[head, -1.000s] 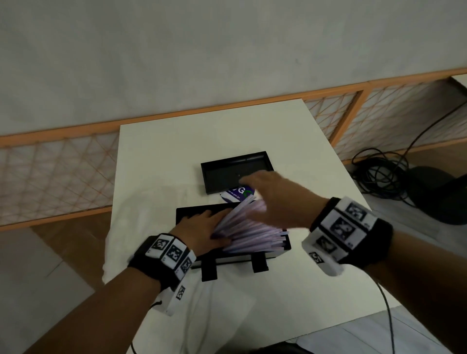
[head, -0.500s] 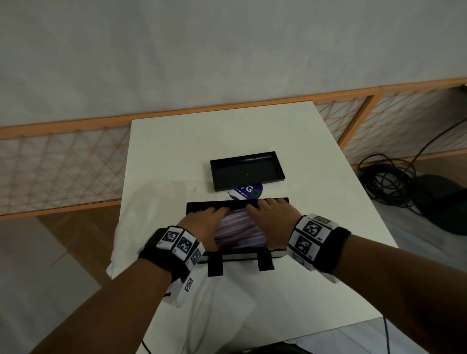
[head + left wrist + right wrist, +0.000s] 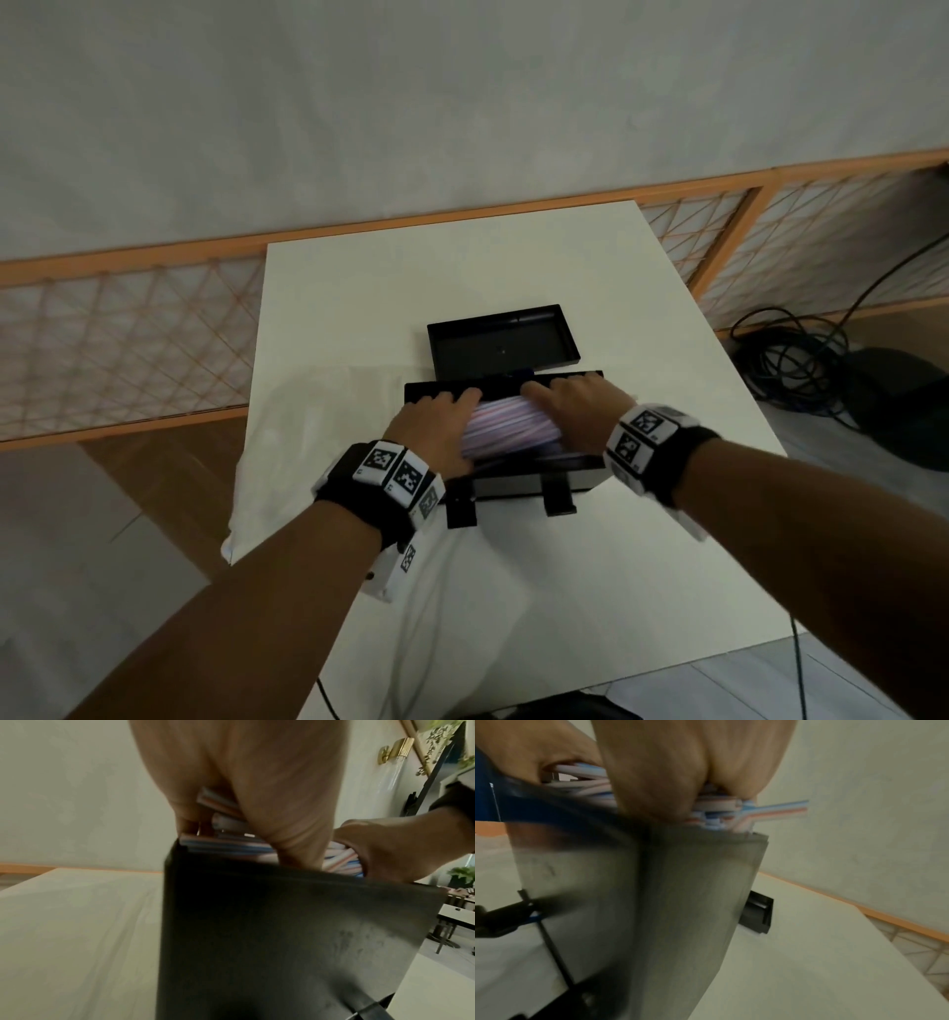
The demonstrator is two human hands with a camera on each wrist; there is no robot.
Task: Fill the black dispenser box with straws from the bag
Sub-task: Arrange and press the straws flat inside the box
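Both hands flat — left hand (image 3: pixel 440 430), right hand (image 3: pixel 576 411) — pressing straws (image 3: pixel 506 425) into dispenser box (image 3: pixel 534 480); stray straw (image 3: pixel 780 810) overhanging rim risks kinking or popping out.

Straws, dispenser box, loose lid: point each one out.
straws (image 3: pixel 506 429), head view, middle of the striped pile between the hands.
dispenser box (image 3: pixel 529 483), head view, its black front wall.
lid (image 3: pixel 503 349), head view, its bare inner floor, behind the box.
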